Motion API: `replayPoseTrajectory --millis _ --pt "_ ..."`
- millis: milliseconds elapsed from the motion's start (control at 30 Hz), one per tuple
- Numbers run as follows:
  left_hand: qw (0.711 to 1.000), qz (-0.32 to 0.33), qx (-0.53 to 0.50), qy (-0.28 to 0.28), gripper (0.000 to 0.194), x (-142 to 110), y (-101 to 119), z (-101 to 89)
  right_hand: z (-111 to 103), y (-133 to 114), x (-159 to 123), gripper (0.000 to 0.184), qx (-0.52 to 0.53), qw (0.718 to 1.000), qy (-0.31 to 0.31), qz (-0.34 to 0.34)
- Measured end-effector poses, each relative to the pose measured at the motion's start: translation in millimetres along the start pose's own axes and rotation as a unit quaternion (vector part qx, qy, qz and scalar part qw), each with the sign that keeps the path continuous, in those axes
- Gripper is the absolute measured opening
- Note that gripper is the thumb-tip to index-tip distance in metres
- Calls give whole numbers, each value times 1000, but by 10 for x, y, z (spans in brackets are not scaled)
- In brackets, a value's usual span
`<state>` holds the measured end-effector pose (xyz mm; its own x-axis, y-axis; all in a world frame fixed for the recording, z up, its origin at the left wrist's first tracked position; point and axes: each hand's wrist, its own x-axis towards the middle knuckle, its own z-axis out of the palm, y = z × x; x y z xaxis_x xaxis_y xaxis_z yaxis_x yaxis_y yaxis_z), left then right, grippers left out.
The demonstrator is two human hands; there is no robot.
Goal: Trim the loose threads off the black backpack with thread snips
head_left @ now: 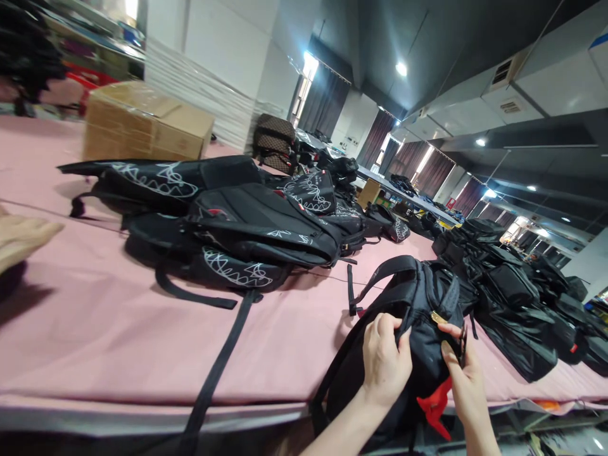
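Both my hands work the black backpack (418, 329) at the table (118, 342) edge: left hand (386, 364) clamps fabric steady, right hand (463, 373) pinches its zipper area.

We count one cardboard box (147, 123), two hands on one black backpack (418, 329), and honestly too many other backpacks (247, 228) piled around to count.

The hall is dim overall, lit by round ceiling spotlights (401, 68) at one o'clock and by blown-out windows (310, 65) at twelve o'clock. The pink cloth-covered desk (118, 329) carries soft shadows beneath the black fabric backpacks (247, 234). Wide-angle distortion tilts and bends the frame; the nine o'clock edge blurs.
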<state>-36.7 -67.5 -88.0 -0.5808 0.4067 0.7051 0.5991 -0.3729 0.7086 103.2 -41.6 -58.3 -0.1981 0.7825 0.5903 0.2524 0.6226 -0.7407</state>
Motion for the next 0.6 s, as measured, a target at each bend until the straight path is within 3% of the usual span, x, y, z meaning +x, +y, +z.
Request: replayPoseTrajectory --millis 233,400,600 --pt "998 7 7 -59 10 46 -1 -76 -59 49 43 24 -14 1000 5 -6" --pt "999 4 17 -49 19 25 -40 -133 -11 63 44 22 -7 1000 -2 -5" --pt "998 16 47 -32 14 181 -75 44 86 141 271 19 -17 999 -11 -45"
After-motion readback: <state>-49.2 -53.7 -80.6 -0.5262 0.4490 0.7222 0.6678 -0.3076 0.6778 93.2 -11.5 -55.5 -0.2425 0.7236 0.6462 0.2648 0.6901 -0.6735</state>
